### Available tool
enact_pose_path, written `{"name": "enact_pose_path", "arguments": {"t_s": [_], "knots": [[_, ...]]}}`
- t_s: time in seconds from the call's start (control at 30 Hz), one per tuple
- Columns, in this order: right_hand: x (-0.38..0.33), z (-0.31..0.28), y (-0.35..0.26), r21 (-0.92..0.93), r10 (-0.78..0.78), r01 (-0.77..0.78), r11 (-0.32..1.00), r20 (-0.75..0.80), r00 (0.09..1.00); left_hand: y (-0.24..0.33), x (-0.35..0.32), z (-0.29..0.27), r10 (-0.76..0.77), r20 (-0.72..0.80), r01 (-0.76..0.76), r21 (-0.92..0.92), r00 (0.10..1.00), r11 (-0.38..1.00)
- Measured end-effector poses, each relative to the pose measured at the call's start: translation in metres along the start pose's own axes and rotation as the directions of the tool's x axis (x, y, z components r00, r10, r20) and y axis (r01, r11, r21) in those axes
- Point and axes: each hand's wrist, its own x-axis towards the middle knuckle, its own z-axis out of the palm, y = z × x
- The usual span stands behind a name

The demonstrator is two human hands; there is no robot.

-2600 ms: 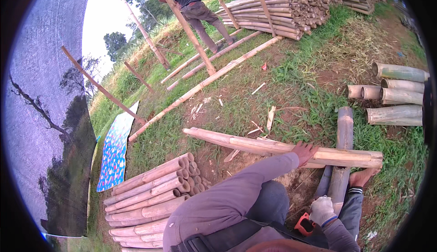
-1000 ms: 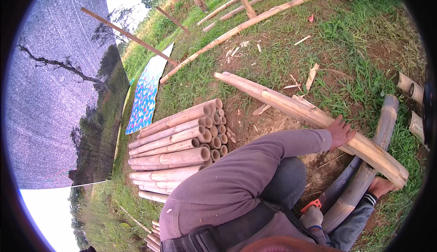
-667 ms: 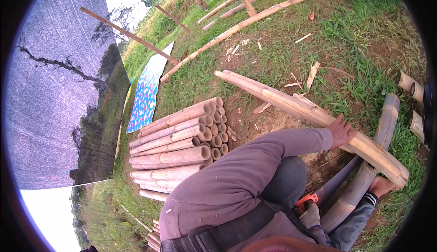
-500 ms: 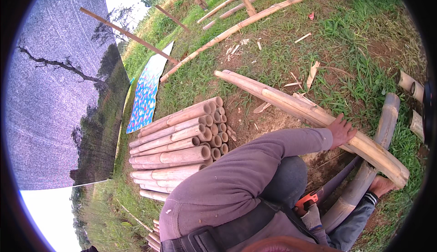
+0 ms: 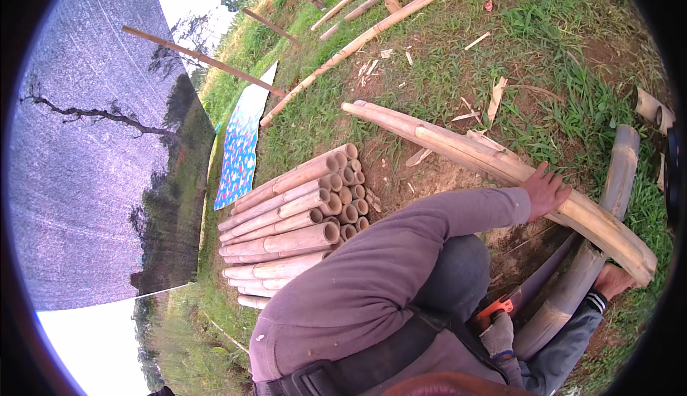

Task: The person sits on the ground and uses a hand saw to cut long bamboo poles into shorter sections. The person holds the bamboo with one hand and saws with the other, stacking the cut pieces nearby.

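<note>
A long pale bamboo pole (image 5: 605, 233) slants across the right side, with another length close beside it. Its near end lies over a greyer bamboo log (image 5: 576, 281). My left hand (image 5: 547, 194) is closed over the pale pole, its fingers curled across the top. Lower down, my gloved right hand (image 5: 499, 335) grips the orange handle of a handsaw (image 5: 533, 281). The saw's dark blade points up and away beside the grey log, its tip passing under the pale pole. What looks like a bare foot (image 5: 614, 280) below a striped cuff is partly hidden by the pole's end.
A stack of cut bamboo lengths (image 5: 286, 231) lies left of my arm. Wood slivers (image 5: 496, 99) and sawdust are scattered over grass and soil. Beyond are a long bamboo rail (image 5: 372, 35), a blue patterned sheet (image 5: 240, 153) and a hanging net (image 5: 86, 174). Cut pieces (image 5: 653, 106) lie far right.
The whole view has shifted slightly, carrying most things a little to the right. Both hands keep their holds on the bamboo pole and the handsaw.
</note>
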Motion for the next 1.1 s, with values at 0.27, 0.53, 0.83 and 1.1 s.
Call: {"name": "enact_pose_path", "arguments": {"t_s": [0.27,0.53,0.83,1.1], "knots": [[-0.004,-0.017,-0.012,-0.205,-0.116,0.09,0.975,-0.12,0.986,0.006,0.004,-0.017,0.013,0.053,-0.011,-0.025,0.999,1.0],[-0.03,-0.023,-0.042,-0.533,-0.3,0.096,0.84,-0.31,0.902,0.0,-0.001,-0.011,-0.019,0.073,0.023,-0.058,0.997,0.998],[-0.158,-0.017,-0.129,-0.409,-0.131,-0.289,0.866,-0.742,0.658,0.013,0.018,-0.051,0.026,0.14,-0.018,-0.055,0.99,0.998],[-0.299,-0.03,-0.087,-0.078,0.007,-0.157,0.984,-0.878,0.479,0.004,0.002,-0.033,-0.064,0.163,0.052,0.072,0.985,0.996]]}}
